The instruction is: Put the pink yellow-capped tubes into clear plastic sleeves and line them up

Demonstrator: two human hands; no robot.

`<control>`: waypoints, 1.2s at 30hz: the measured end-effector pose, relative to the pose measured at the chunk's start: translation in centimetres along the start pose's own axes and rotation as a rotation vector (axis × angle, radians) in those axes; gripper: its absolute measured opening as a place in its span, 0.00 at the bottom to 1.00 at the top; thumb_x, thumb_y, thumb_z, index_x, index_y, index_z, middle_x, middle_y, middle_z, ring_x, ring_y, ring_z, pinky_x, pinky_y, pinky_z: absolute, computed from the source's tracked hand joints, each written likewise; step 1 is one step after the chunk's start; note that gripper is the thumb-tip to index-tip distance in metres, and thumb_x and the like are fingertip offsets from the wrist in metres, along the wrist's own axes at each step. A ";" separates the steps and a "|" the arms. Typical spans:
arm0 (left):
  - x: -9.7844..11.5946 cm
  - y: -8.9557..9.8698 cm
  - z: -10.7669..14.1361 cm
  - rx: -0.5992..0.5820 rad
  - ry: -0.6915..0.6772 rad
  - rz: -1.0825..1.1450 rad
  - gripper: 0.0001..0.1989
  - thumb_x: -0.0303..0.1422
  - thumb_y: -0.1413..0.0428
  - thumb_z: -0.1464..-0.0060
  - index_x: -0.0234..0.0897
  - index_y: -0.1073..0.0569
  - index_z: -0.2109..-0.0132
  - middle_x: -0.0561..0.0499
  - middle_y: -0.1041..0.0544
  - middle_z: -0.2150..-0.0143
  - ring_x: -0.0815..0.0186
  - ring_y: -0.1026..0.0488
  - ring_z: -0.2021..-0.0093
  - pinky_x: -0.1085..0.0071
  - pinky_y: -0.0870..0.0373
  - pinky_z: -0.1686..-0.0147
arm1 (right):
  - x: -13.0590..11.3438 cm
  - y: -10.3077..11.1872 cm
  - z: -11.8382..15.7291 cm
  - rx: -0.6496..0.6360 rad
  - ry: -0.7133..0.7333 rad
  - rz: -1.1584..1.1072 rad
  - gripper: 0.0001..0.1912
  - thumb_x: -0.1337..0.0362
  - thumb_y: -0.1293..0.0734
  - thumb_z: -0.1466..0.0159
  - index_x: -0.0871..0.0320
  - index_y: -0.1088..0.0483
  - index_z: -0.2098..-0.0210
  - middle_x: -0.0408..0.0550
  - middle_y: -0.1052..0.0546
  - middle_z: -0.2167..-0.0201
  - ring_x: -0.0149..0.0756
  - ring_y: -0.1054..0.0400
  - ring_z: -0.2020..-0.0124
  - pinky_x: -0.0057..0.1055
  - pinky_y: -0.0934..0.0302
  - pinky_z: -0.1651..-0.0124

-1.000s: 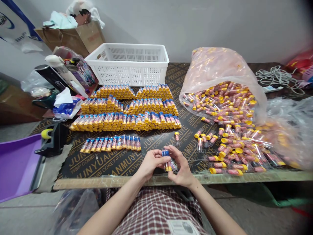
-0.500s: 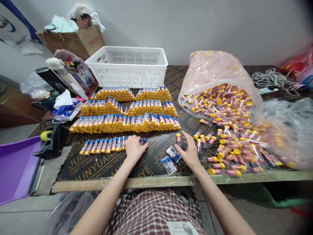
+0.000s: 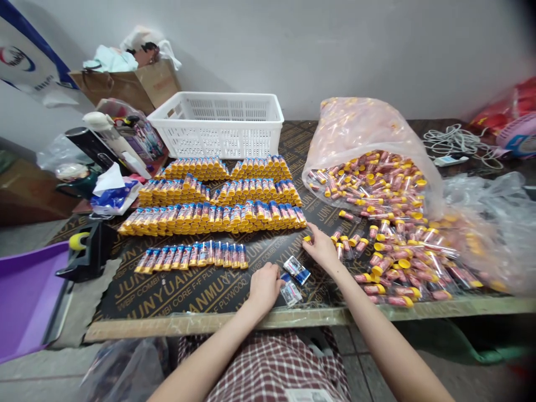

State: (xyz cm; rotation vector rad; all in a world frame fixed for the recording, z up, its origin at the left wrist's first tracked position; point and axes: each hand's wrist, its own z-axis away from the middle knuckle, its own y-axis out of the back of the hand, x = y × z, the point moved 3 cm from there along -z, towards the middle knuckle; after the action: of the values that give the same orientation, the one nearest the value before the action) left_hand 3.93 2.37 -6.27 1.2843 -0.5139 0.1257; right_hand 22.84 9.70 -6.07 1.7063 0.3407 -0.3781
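My left hand (image 3: 264,287) is at the left edge of a small stack of blue-and-clear printed sleeves (image 3: 292,293), its fingers closed on that edge. A second sleeve stack (image 3: 297,269) lies just beyond it. My right hand (image 3: 323,248) pinches a small clear tube with a yellow cap (image 3: 307,239); most of the tube is hidden by the fingers. Left of my hands stands a single row of sleeved tubes (image 3: 193,255), blue at the top and yellow at the bottom. Behind it, more sleeved tubes (image 3: 213,218) are stacked in several rows.
A big plastic bag (image 3: 360,123) spills loose yellow-capped tubes (image 3: 402,251) over the table's right side. A white basket (image 3: 218,137) stands at the back. On the left are a tape dispenser (image 3: 90,248), a tissue pack (image 3: 113,195) and a purple dustpan (image 3: 31,301).
My left hand has left the end of the row of sleeved tubes and moved right, to the sleeve stack. My right hand has closed on a yellow-capped tube. The view has tilted slightly.
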 end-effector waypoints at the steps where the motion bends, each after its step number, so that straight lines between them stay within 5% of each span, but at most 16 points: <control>1: -0.2 0.0 0.0 0.008 0.002 0.019 0.06 0.35 0.42 0.50 0.38 0.29 0.67 0.51 0.27 0.66 0.64 0.29 0.66 0.71 0.40 0.68 | 0.0 0.2 0.3 0.009 0.006 -0.019 0.28 0.66 0.39 0.44 0.58 0.41 0.43 0.47 0.26 0.68 0.38 0.32 0.69 0.31 0.40 0.64; 5: -0.7 0.2 0.0 0.022 -0.027 0.059 0.06 0.33 0.46 0.46 0.37 0.27 0.69 0.50 0.26 0.67 0.65 0.29 0.66 0.72 0.40 0.67 | -0.6 1.8 2.5 0.078 0.050 -0.202 0.27 0.66 0.41 0.42 0.59 0.43 0.42 0.50 0.27 0.62 0.37 0.33 0.67 0.33 0.39 0.61; 11: -0.8 -0.1 0.5 0.103 -0.081 0.090 0.03 0.28 0.46 0.48 0.38 0.29 0.69 0.50 0.26 0.70 0.64 0.30 0.66 0.71 0.40 0.67 | -2.6 3.7 6.0 0.099 0.052 -0.454 0.10 0.63 0.39 0.39 0.58 0.29 0.60 0.50 0.26 0.63 0.35 0.33 0.68 0.33 0.38 0.64; 15: -0.9 0.3 0.6 0.235 -0.108 0.301 0.04 0.27 0.44 0.52 0.37 0.33 0.73 0.51 0.28 0.70 0.65 0.32 0.66 0.71 0.40 0.66 | -3.7 4.3 7.8 0.130 0.063 -0.569 0.09 0.64 0.38 0.39 0.56 0.27 0.62 0.51 0.27 0.60 0.38 0.32 0.59 0.32 0.35 0.63; 20: -2.5 1.3 -0.4 0.216 0.197 1.089 0.08 0.29 0.43 0.57 0.38 0.37 0.72 0.59 0.34 0.81 0.71 0.35 0.79 0.76 0.40 0.76 | -4.6 4.5 9.7 0.147 0.050 -0.689 0.13 0.65 0.37 0.38 0.52 0.28 0.55 0.50 0.30 0.55 0.38 0.33 0.54 0.34 0.33 0.57; 24: -3.2 2.8 -1.1 0.178 0.369 1.521 0.21 0.27 0.36 0.69 0.35 0.32 0.64 0.57 0.28 0.78 0.73 0.32 0.79 0.76 0.36 0.74 | -5.4 4.4 10.8 0.164 0.045 -0.753 0.14 0.66 0.37 0.39 0.50 0.28 0.54 0.50 0.30 0.54 0.38 0.33 0.54 0.35 0.32 0.57; 36: -3.9 3.4 -1.3 0.277 0.486 1.698 0.17 0.39 0.32 0.72 0.31 0.25 0.75 0.52 0.25 0.79 0.73 0.31 0.79 0.76 0.34 0.76 | -6.5 3.5 11.6 0.156 0.088 -0.710 0.15 0.67 0.37 0.38 0.49 0.28 0.53 0.50 0.29 0.55 0.40 0.33 0.53 0.42 0.36 0.50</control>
State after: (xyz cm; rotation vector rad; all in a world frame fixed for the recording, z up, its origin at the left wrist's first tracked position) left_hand -0.36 5.30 -5.17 0.6921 -1.0460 1.9052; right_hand 17.80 -2.37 -1.91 1.7149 1.0106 -0.8636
